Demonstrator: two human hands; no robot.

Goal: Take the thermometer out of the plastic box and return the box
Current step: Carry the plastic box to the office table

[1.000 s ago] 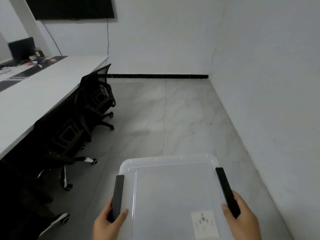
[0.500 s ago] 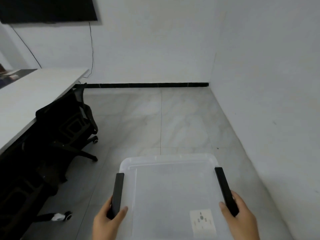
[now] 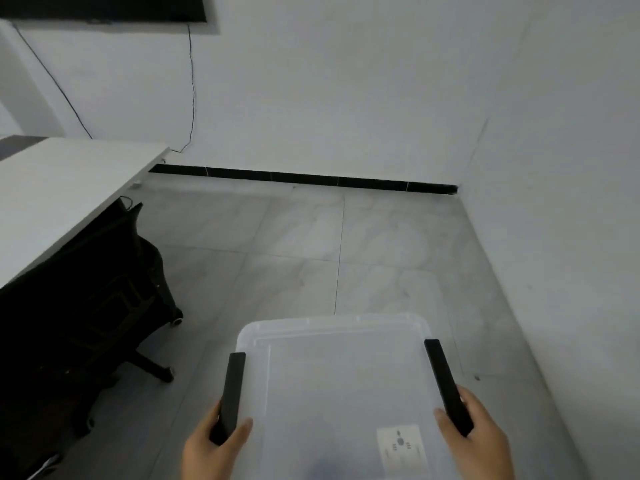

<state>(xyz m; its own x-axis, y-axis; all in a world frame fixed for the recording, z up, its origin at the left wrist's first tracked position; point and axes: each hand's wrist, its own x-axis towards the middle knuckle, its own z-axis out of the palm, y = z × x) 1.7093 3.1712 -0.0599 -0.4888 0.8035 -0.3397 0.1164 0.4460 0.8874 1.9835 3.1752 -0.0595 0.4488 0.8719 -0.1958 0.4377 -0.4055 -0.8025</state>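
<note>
I hold a translucent white plastic box point(image 3: 339, 375) with its lid on, out in front of me above the floor. My left hand point(image 3: 211, 448) grips the black handle clip point(image 3: 232, 393) on the box's left side. My right hand point(image 3: 478, 441) grips the black handle clip point(image 3: 446, 386) on its right side. A white label point(image 3: 401, 445) sits on the lid near my right hand. No thermometer shows; the cloudy lid hides the inside.
A white desk point(image 3: 59, 188) runs along the left with a black office chair point(image 3: 86, 292) tucked beside it. A white wall point(image 3: 561, 237) stands close on the right. Grey tiled floor point(image 3: 311, 244) stretches ahead to the far wall with a black skirting strip point(image 3: 304, 178).
The view has moved forward along the room toward the far wall and corner. One chair has dropped out of sight on the left. Both hands keep the same hold on the box.
</note>
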